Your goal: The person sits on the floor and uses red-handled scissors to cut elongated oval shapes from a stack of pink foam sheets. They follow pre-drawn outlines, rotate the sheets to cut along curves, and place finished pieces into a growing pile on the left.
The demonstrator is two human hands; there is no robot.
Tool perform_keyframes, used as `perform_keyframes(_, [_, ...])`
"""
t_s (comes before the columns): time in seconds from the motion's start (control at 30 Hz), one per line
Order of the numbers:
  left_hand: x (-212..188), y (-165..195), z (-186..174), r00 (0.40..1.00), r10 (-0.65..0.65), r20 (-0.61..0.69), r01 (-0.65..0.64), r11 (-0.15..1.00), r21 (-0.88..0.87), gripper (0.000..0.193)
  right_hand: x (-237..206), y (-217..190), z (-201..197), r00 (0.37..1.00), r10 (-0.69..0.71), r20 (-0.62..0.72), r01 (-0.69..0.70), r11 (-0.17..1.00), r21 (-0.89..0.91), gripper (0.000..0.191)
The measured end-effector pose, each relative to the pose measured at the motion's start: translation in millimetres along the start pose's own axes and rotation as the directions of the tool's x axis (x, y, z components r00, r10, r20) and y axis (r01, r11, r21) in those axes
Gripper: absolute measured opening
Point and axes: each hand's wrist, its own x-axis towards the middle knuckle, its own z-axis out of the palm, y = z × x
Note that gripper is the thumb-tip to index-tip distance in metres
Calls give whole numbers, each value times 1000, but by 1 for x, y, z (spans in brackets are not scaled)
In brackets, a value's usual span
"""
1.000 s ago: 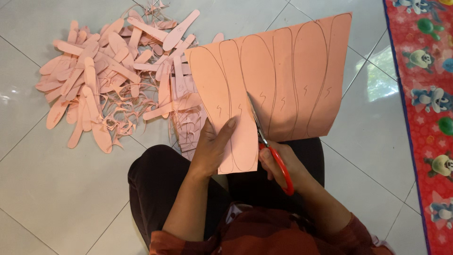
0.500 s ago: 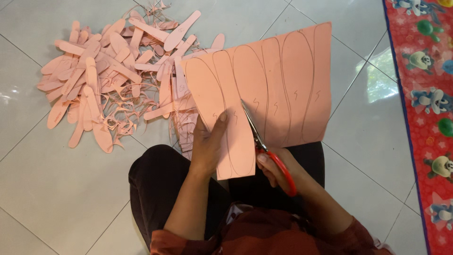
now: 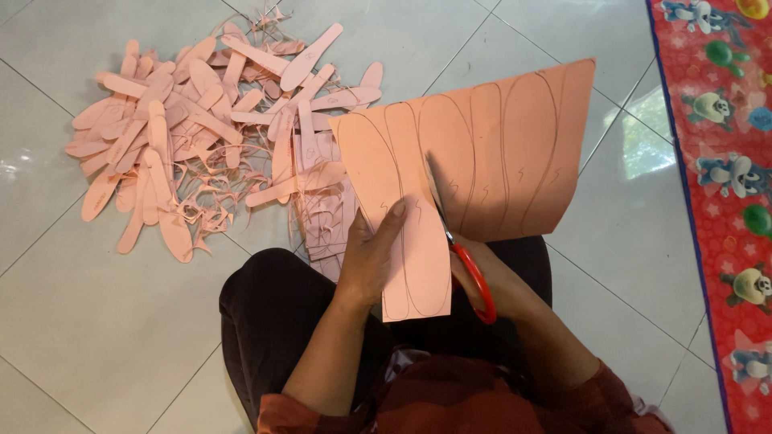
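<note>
A salmon-pink sheet with pencilled insole outlines is held up over my lap. My left hand grips its near left part, thumb on top of the strip that is being cut away. My right hand holds red-handled scissors; their blades point away from me inside a slit along a drawn line, about halfway up the sheet. The right hand is partly hidden behind the sheet.
A heap of cut pink insole shapes and thin offcuts lies on the pale tiled floor to the left front. A red patterned mat runs along the right edge. My dark-trousered knees are below the sheet.
The scissors have advanced further up the drawn line, lengthening the cut. The sheet has shifted a little left and tilted, and my left hand has moved up with it.
</note>
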Motion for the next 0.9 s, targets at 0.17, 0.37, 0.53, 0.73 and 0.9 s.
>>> perform_keyframes(0.17, [1,-2,-1,1000,0,4,0,1000,15,43,-2,2,1,853,518,70,-522,850,67,31])
perform_keyframes(0.37, [3,-5,0,1000,-10,-10,10,1000,-4,43,-5,7,11,838,545,-32,-539,835,106,30])
perform_keyframes(0.53, [4,-8,0,1000,-1,-1,1,998,-57,45,-4,11,13,931,345,-115,-355,932,-73,25])
perform_keyframes(0.73, [4,-8,-2,995,-78,-54,76,996,-44,46,-6,22,16,918,371,-139,-394,895,-210,31])
perform_keyframes(0.9, [6,-2,-2,985,107,-135,-106,994,17,39,-10,21,19,772,628,-97,-629,777,31,29])
